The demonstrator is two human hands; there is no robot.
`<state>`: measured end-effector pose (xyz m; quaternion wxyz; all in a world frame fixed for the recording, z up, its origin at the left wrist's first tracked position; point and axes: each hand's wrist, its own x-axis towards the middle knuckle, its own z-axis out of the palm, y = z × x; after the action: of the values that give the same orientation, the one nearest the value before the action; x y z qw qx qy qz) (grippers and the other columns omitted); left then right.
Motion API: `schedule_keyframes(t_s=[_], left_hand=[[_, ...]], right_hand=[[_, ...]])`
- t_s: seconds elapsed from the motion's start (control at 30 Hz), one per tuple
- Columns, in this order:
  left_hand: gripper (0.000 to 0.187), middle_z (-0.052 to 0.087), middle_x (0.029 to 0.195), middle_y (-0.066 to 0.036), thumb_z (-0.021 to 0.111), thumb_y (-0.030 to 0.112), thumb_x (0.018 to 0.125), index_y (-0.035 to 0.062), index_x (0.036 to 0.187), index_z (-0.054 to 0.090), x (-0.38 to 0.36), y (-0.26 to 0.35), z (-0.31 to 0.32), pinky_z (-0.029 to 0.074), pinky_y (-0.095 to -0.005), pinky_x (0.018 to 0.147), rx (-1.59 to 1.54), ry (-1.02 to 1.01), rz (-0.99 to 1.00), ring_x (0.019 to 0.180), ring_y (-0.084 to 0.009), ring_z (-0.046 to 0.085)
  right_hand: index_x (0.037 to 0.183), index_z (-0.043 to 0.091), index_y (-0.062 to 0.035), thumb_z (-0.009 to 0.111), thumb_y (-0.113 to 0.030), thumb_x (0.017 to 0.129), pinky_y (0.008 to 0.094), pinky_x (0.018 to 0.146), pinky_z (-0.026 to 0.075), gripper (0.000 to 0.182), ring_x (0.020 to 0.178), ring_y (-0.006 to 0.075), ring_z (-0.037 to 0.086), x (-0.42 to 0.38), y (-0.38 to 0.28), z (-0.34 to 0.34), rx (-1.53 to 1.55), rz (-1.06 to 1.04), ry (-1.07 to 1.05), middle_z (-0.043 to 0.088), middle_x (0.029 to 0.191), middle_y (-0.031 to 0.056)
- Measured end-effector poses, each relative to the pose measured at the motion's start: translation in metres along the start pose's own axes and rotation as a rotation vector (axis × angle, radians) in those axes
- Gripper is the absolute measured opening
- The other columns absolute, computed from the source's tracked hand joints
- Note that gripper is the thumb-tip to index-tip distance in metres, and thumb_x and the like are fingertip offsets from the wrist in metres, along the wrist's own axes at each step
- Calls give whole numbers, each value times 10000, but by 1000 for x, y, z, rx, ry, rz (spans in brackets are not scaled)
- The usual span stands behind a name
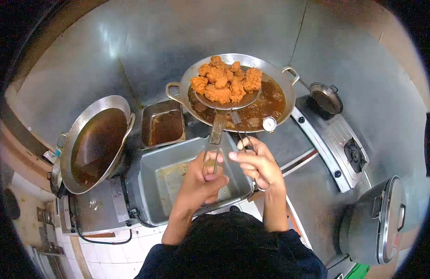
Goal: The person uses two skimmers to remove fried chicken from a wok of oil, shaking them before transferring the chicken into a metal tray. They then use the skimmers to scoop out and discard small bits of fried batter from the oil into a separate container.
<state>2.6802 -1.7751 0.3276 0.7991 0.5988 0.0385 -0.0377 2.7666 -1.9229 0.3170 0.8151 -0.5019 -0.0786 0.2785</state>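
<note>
My left hand (pixel 200 180) is closed around the long handle of a skimmer (pixel 218 128). The skimmer's round basket carries a heap of orange-brown fried chicken pieces (pixel 219 86) over a large wok (pixel 287 100) of dark oil. In my right hand (pixel 261 162) is a pair of metal tongs (pixel 240 128), whose tips reach up beside the skimmer handle near the wok's front rim. A round dial thermometer (pixel 269 123) sits at the wok's right front edge. Bubbles and bits show in the oil.
Below my hands stands a grey plastic tub (pixel 152 176) with crumbs inside. A metal tray (pixel 162 124) of brown liquid lies behind it. At left is a second oil wok (pixel 101 144); at right, a gas stove (pixel 338 149), a small pan (pixel 325 100) and a big lidded pot (pixel 373 223).
</note>
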Motion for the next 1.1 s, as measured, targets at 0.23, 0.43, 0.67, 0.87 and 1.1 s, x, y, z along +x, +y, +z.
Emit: schedule_keyframes(t_s=[0.23, 0.43, 0.67, 0.87, 1.1], left_hand=[[430, 282, 599, 68, 547, -177, 704, 19, 1069, 431, -63, 31, -43, 170, -188, 367, -6, 30, -25, 434, 6, 255], [421, 289, 578, 70, 481, -210, 575, -67, 970, 449, -139, 50, -79, 98, -190, 408, -65, 177, -40, 445, 1, 217], [443, 305, 451, 50, 505, -229, 511, -70, 912, 402, -208, 72, -117, 69, -227, 405, -15, 164, -349, 374, -15, 242], [394, 285, 473, 53, 516, -184, 571, -72, 934, 409, -222, 72, -129, 60, -222, 413, -127, 209, -464, 379, -10, 212], [381, 379, 564, 15, 573, -134, 689, -16, 1024, 434, -175, 61, -159, 145, -209, 318, -36, 88, -727, 374, -14, 270]], right_hand=[[952, 420, -71, 655, 55, 761, 184, 317, 120, 328, 364, -6, 254, -37, -15, 6, -36, 163, -50, 376, 577, -61], [992, 421, -46, 625, 93, 734, 195, 314, 94, 357, 343, 0, 229, -67, -20, -6, -135, 240, -177, 335, 556, -70], [989, 405, -28, 632, 71, 720, 190, 342, 88, 366, 398, -12, 182, -88, -5, -5, -220, 436, -277, 239, 566, -83], [972, 425, -43, 649, 26, 734, 193, 321, 94, 334, 389, -18, 229, -89, 38, -25, -225, 623, -263, 386, 587, -42], [979, 419, -33, 676, -82, 792, 188, 316, 104, 322, 375, -6, 245, -63, 83, -70, -318, 761, -211, 382, 574, -44]])
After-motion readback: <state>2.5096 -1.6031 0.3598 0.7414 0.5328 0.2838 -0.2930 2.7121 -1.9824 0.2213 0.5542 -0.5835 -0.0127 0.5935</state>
